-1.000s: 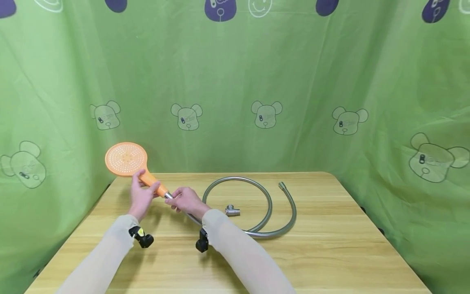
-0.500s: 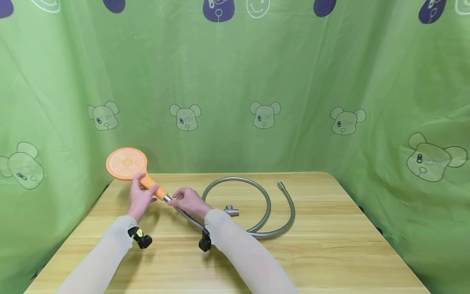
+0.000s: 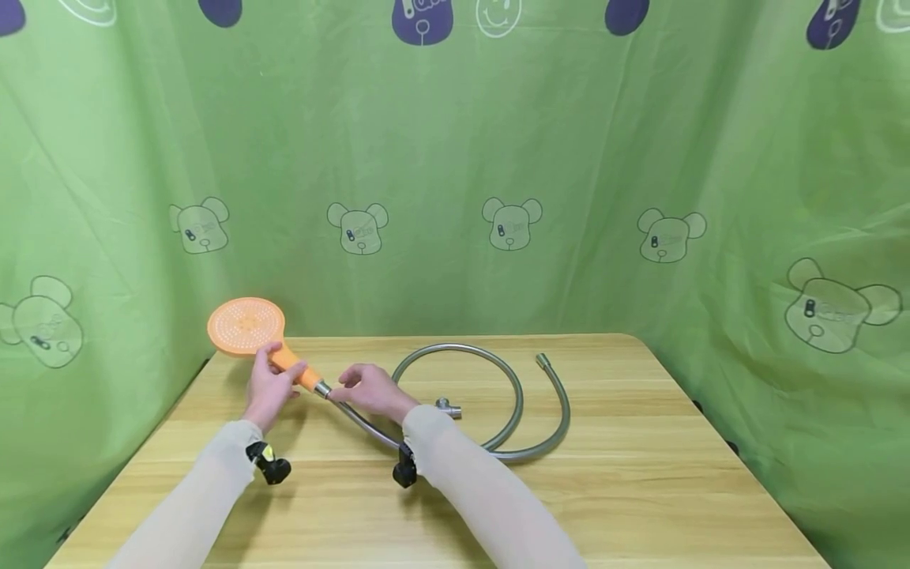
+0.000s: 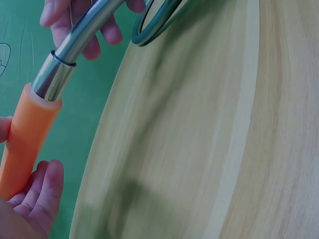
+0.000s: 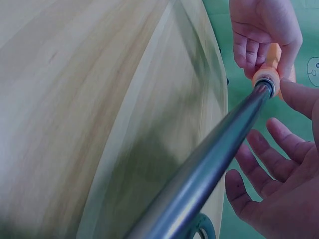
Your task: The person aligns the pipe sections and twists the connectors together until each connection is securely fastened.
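Observation:
On the left of the head view, an orange handheld shower head (image 3: 246,325) tilts up, its perforated round face showing. My left hand (image 3: 268,389) grips its handle (image 4: 27,139), thumb on one side and fingers on the other. A silver metal connector (image 4: 54,77) joins the handle's lower end to a shiny grey shower hose (image 3: 370,427). Close beside that joint is my right hand (image 3: 373,393). In the right wrist view its fingers (image 5: 269,154) are spread and loosely bent alongside the hose, not wrapped round it, with the thumb pointing toward the connector.
The hose loops over the wooden table (image 3: 640,474), its other end fitting (image 3: 543,361) lying at the back right. Inside the loop lies a small metal T-shaped valve (image 3: 448,408). A green patterned curtain (image 3: 441,118) surrounds the table's back and sides.
The shower head has come down a little in my left hand. My right hand has loosened its pinch at the connector and shifted slightly to the right, its fingers opening.

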The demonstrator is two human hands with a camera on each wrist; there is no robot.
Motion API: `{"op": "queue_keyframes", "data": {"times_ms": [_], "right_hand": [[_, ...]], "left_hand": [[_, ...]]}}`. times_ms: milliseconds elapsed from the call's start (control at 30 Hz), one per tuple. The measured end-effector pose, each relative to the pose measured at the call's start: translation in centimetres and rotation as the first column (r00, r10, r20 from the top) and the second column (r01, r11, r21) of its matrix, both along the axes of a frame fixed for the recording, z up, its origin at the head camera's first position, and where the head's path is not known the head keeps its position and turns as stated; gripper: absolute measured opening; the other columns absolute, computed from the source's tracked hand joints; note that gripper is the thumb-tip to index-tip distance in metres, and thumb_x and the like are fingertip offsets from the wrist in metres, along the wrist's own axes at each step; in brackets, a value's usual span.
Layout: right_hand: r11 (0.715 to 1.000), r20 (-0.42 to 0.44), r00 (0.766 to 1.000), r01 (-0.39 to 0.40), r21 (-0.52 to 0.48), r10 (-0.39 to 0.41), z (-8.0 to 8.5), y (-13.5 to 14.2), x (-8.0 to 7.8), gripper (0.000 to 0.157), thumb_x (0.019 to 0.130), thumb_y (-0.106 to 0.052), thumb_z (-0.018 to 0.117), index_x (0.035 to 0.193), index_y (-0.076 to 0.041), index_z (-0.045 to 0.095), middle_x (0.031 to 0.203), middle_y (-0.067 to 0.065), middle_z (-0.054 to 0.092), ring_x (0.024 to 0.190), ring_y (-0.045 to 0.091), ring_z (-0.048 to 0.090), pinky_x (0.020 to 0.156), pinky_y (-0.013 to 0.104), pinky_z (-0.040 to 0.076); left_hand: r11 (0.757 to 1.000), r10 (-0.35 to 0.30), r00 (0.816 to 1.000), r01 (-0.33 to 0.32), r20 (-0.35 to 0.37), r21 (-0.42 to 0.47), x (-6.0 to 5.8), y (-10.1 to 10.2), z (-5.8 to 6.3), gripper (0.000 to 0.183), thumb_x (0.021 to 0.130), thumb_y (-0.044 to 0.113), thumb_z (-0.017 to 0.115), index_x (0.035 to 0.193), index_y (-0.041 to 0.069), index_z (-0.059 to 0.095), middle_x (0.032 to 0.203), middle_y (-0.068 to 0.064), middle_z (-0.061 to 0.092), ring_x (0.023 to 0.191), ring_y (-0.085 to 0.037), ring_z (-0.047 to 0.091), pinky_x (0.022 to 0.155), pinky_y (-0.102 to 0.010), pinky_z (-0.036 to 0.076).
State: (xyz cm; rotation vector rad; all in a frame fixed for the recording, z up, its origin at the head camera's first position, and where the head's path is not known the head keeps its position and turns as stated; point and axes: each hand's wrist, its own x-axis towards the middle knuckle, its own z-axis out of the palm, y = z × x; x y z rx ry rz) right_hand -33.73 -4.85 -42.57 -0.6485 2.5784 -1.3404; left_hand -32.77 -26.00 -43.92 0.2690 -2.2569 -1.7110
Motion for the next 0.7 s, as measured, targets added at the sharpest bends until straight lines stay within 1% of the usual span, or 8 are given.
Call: {"op": "queue_keyframes", "data": {"times_ms": [200,367,467,533,600,700], "right_hand": [[1.0,-0.007,1.0,0.005,0.003,-0.005,0.1,0.8,-0.1,0.043,0.087,-0.035,0.077,0.119,-0.007,0.068,0.106,0.001,0.068,0.095,0.015,0.06,0.085,0.031,0.051],[1.0,-0.013,1.0,0.004,0.013,-0.003,-0.1,1.5,-0.5,0.042,0.089,-0.036,0.076,0.12,-0.009,0.067,0.114,0.002,0.068,0.099,0.015,0.061,0.086,0.031,0.052],[1.0,-0.015,1.0,-0.004,0.02,0.004,0.0,2.2,-0.5,0.043,0.09,-0.036,0.075,0.122,-0.009,0.066,0.121,0.003,0.068,0.101,0.015,0.061,0.087,0.031,0.053],[1.0,-0.007,1.0,-0.006,0.015,0.006,0.0,2.6,-0.4,0.042,0.091,-0.036,0.074,0.123,-0.01,0.066,0.125,0.003,0.067,0.103,0.016,0.06,0.089,0.032,0.052],[1.0,-0.005,1.0,-0.003,0.014,0.003,0.1,3.1,-0.4,0.041,0.091,-0.037,0.074,0.122,-0.011,0.066,0.127,0.004,0.066,0.106,0.017,0.059,0.09,0.034,0.052],[1.0,-0.011,1.0,0.004,0.021,-0.004,0.0,3.7,-0.6,0.039,0.091,-0.038,0.074,0.121,-0.014,0.067,0.129,0.004,0.066,0.112,0.021,0.059,0.095,0.037,0.052]], "left_hand": [[1.0,-0.02,0.999,0.02,0.036,0.012,-0.2,-0.3,-0.6,0.072,0.096,0.021,0.069,0.154,0.014,0.027,0.119,-0.016,0.049,0.084,-0.014,0.059,0.074,-0.04,0.062],[0.999,-0.034,0.997,0.033,0.064,0.02,-0.4,-0.5,-1.1,0.073,0.096,0.021,0.068,0.155,0.013,0.025,0.124,-0.018,0.048,0.086,-0.015,0.058,0.07,-0.033,0.06],[0.999,-0.038,0.996,0.037,0.086,0.017,-0.4,-0.7,-1.3,0.073,0.096,0.021,0.067,0.155,0.013,0.025,0.125,-0.018,0.047,0.089,-0.02,0.06,0.067,-0.03,0.06],[0.999,-0.044,0.995,0.042,0.094,0.014,-0.4,-0.8,-1.4,0.074,0.096,0.021,0.067,0.156,0.012,0.024,0.126,-0.019,0.048,0.09,-0.023,0.06,0.067,-0.03,0.06],[0.999,-0.043,0.994,0.041,0.102,0.019,-0.5,-0.9,-1.5,0.074,0.096,0.021,0.067,0.156,0.012,0.024,0.125,-0.019,0.049,0.087,-0.022,0.061,0.066,-0.03,0.06],[0.999,-0.045,0.992,0.043,0.121,0.025,-0.5,-1.0,-1.7,0.074,0.096,0.021,0.067,0.156,0.011,0.024,0.123,-0.019,0.052,0.079,-0.017,0.06,0.063,-0.028,0.059]]}}
